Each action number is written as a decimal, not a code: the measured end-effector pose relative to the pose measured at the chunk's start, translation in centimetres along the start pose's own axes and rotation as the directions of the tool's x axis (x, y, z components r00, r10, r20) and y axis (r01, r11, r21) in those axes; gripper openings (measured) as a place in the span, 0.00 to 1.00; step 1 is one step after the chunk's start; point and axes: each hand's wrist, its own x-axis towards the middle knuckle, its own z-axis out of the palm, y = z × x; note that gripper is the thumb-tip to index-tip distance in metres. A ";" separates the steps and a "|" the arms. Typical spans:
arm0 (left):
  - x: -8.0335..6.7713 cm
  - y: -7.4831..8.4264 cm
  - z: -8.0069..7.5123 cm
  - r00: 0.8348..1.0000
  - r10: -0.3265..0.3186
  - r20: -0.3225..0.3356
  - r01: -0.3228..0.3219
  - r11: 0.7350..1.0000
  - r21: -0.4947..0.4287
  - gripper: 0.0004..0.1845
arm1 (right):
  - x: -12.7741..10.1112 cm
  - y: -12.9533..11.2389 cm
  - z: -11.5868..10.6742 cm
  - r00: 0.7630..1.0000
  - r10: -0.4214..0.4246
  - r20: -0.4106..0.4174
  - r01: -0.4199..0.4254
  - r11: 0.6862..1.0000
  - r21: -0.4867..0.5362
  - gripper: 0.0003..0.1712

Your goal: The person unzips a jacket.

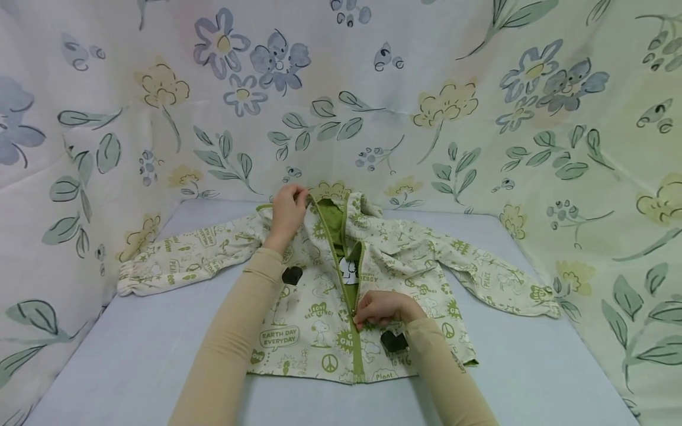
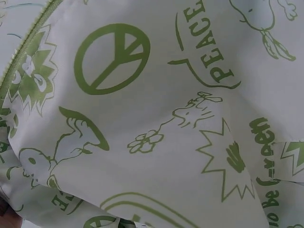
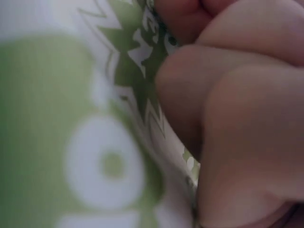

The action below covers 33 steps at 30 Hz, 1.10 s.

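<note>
A cream child's jacket with green cartoon print lies front up, sleeves spread to both sides. Its front zipper is parted at the top, showing the green lining and a white cartoon figure inside. My left hand pinches the jacket's upper edge near the collar, beside the zipper. Lower down, my right hand pinches the zipper where its two sides meet; the fingers hide the slider. In the left wrist view, printed cloth fills the picture. Curled fingers press close to the cloth in the right wrist view.
The jacket lies on a pale table. Behind and at the sides hangs a floral curtain. A small black piece shows beside the left forearm, and another black piece beside the right wrist.
</note>
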 end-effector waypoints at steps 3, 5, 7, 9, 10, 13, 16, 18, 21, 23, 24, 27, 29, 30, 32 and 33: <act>-0.1 -0.1 -0.1 1.000 -0.006 -0.004 0.006 1.000 -0.002 0.08 | -0.1 0.0 0.2 1.000 0.004 0.003 -0.004 1.000 -0.007 0.12; -0.3 -0.1 -0.2 1.000 -0.003 -0.001 0.003 1.000 0.002 0.08 | -0.3 0.0 0.2 1.000 -0.001 -0.009 0.001 1.000 -0.002 0.12; -0.5 -0.2 -0.2 1.000 0.006 0.010 -0.006 1.000 0.014 0.09 | -0.5 0.0 0.1 1.000 -0.018 -0.025 0.018 1.000 0.001 0.13; -0.8 -0.3 -0.3 0.999 0.021 0.025 -0.022 1.000 0.022 0.10 | -0.7 -0.1 -0.1 0.999 -0.039 -0.037 0.039 0.999 0.006 0.13; -1.0 -0.4 -0.3 0.999 0.032 0.034 -0.033 0.999 0.029 0.10 | -0.8 -0.1 -0.2 0.998 -0.053 -0.042 0.054 0.999 0.003 0.14; -1.6 -0.8 -0.1 0.995 0.078 0.057 -0.081 0.995 0.051 0.11 | -1.3 -0.4 -0.5 0.993 -0.095 -0.068 0.093 0.995 -0.031 0.15; -2.4 -0.9 0.3 0.983 0.175 0.062 -0.180 0.980 0.085 0.14 | -1.8 -0.6 -0.9 0.986 -0.131 -0.105 0.124 0.990 -0.067 0.16; -3.1 -0.8 0.6 0.964 0.256 0.070 -0.262 0.961 0.090 0.15 | -2.1 -0.8 -1.1 0.981 -0.145 -0.131 0.136 0.988 -0.077 0.17; -4.5 -0.1 1.2 0.927 0.345 0.147 -0.352 0.936 0.024 0.14 | -2.4 -1.0 -1.4 0.973 -0.160 -0.167 0.152 0.987 -0.057 0.17; -5.6 0.5 1.7 0.896 0.347 0.276 -0.344 0.937 -0.059 0.13 | -2.6 -1.2 -1.6 0.966 -0.170 -0.196 0.162 0.985 -0.055 0.17; -6.1 0.7 1.9 0.872 0.337 0.355 -0.321 0.941 -0.106 0.13 | -2.6 -1.2 -1.7 0.962 -0.177 -0.208 0.169 0.984 -0.053 0.17; -7.5 1.2 2.8 0.777 0.277 0.565 -0.206 0.960 -0.188 0.16 | -2.8 -1.5 -2.0 0.954 -0.199 -0.225 0.194 0.980 -0.047 0.17; -8.2 1.3 3.6 0.719 0.247 0.650 -0.150 0.968 -0.201 0.18 | -2.9 -1.6 -2.1 0.952 -0.215 -0.218 0.210 0.977 -0.045 0.17; -8.5 1.3 3.9 0.695 0.240 0.678 -0.125 0.969 -0.215 0.19 | -2.9 -1.6 -2.1 0.953 -0.219 -0.211 0.215 0.976 -0.041 0.17; -9.0 1.2 4.6 0.662 0.222 0.716 -0.092 0.972 -0.217 0.19 | -3.0 -1.7 -2.0 0.955 -0.224 -0.196 0.223 0.974 -0.029 0.17; -9.2 1.1 4.9 0.649 0.213 0.731 -0.083 0.974 -0.210 0.18 | -2.9 -1.6 -1.9 0.955 -0.226 -0.190 0.226 0.974 -0.023 0.18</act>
